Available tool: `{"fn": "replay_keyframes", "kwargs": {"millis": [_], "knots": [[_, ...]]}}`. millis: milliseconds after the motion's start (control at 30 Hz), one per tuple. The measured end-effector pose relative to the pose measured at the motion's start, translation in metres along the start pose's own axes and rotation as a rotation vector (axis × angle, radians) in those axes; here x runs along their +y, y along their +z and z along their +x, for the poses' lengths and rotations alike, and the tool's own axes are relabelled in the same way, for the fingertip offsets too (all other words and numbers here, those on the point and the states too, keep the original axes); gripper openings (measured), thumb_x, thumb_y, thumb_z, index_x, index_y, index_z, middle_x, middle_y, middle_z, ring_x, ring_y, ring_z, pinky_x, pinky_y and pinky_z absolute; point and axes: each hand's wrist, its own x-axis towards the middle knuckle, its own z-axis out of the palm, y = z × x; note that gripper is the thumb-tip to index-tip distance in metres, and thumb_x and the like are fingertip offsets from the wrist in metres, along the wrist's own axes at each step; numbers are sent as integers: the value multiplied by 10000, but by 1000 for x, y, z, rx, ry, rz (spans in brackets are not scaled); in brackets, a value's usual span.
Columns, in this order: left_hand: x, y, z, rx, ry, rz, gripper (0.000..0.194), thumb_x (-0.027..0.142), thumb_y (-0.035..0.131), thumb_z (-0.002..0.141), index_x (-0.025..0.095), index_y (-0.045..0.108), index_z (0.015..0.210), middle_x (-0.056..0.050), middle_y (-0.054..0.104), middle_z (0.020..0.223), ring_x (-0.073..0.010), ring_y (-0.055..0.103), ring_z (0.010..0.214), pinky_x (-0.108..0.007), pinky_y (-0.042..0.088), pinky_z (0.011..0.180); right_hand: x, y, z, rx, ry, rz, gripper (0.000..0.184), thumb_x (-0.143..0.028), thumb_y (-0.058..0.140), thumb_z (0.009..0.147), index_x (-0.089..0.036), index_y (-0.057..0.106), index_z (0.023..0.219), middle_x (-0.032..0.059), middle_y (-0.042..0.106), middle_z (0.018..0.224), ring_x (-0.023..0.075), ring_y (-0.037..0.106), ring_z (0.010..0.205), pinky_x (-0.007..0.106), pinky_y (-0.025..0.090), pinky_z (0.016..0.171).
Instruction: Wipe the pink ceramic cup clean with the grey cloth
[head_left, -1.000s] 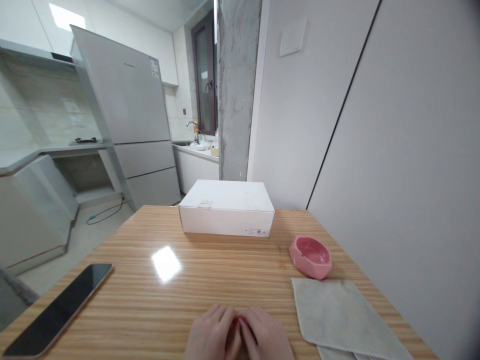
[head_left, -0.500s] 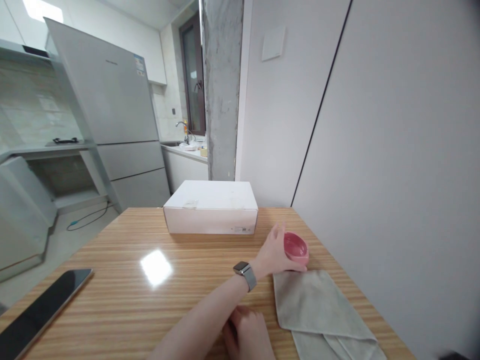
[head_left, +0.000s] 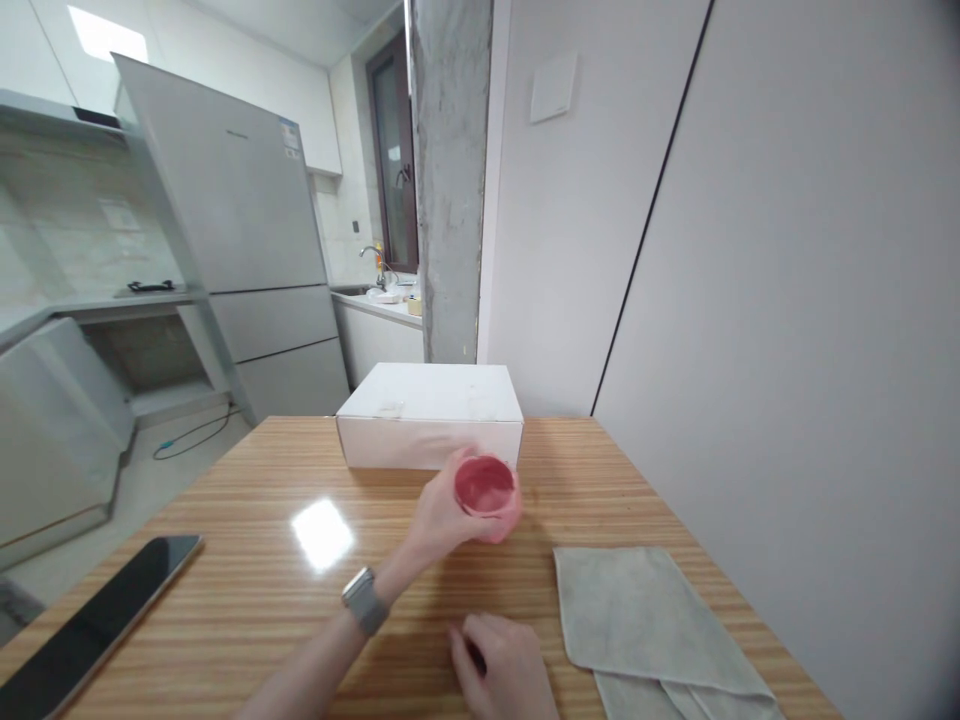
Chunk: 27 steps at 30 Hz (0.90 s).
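Observation:
My left hand [head_left: 439,515], with a watch on its wrist, grips a small pink bowl [head_left: 486,488] by its left side. The bowl is lifted off the wooden table [head_left: 247,590] and tipped so its inside faces me, just in front of a white cardboard box [head_left: 431,425]. My right hand [head_left: 502,672] rests on the table near the front edge, its fingers curled in with nothing visible in them. A folded grey cloth [head_left: 645,625] lies flat to the right of that hand.
A dark phone [head_left: 94,625] lies face up at the table's left front. A white wall runs close along the table's right side. Beyond the table are a concrete pillar [head_left: 448,180], a grey fridge [head_left: 232,240] and kitchen counters.
My left hand reached right across to the pink bowl beside the cloth, took it, and carried it left and up in front of the box. My right hand stayed at the front edge.

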Motion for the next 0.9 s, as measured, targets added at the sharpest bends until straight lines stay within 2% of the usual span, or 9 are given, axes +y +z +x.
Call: {"fn": "replay_keyframes", "kwargs": {"millis": [100,200,267,367,467,567,700,800,900], "knots": [[-18,-57,-18,145,-117,103,894,439,788,559,257,372,1329,-41,654,1141,-241,625,1036,-356,479,898,1,-14,2,128,37,2,355,-238,377,946,-207,500,614,-19,563,555,108,549,513,228,316,519],[-43,-105,-32,340,-243,300,902,515,778,535,265,400,1314,-47,663,1099,-263,639,997,-368,497,856,22,-48,-2,237,204,-57,343,-277,348,961,-215,546,687,3,593,614,126,570,562,225,390,567],[-61,-129,-38,414,-313,401,927,560,763,530,262,390,1325,-66,653,1115,-281,632,1008,-381,496,853,48,-79,-10,318,336,-240,313,-379,358,943,-211,585,806,56,648,740,183,613,665,276,445,639],[-81,-152,-43,453,-386,483,955,611,736,535,263,364,1344,-83,649,1113,-303,626,1017,-406,491,854,93,-124,-28,259,533,-639,415,-440,321,904,-134,586,996,171,652,899,315,626,841,423,460,743],[-90,-161,-46,466,-410,482,944,625,724,544,264,367,1340,-89,641,1121,-306,623,1015,-412,491,852,128,-148,-50,74,723,-771,428,-427,326,882,-123,593,1021,181,646,834,329,643,722,432,467,639],[-93,-162,-47,474,-417,457,954,616,732,539,244,371,1340,-103,625,1148,-309,615,1027,-419,486,865,153,-152,-65,12,793,-611,445,-465,392,840,-125,596,1040,176,660,834,313,659,700,416,478,640],[-101,-163,-45,462,-393,417,951,607,717,568,237,339,1359,-97,619,1152,-293,612,1026,-424,476,887,175,-148,-68,8,857,-323,412,-528,459,752,-177,638,870,152,691,822,315,672,779,407,493,693],[-105,-162,-44,469,-311,470,1000,618,696,580,166,307,1382,-148,555,1232,-320,552,1120,-453,438,944,170,-149,-58,43,824,-182,335,-514,470,727,-216,614,776,108,701,774,303,673,757,399,499,687],[-94,-152,-46,579,-117,698,984,605,689,594,111,340,1371,-226,362,1401,-406,306,1320,-555,287,1047,134,-150,-40,128,654,-110,313,-485,449,778,-220,589,869,100,704,875,283,671,837,384,502,743]]}}
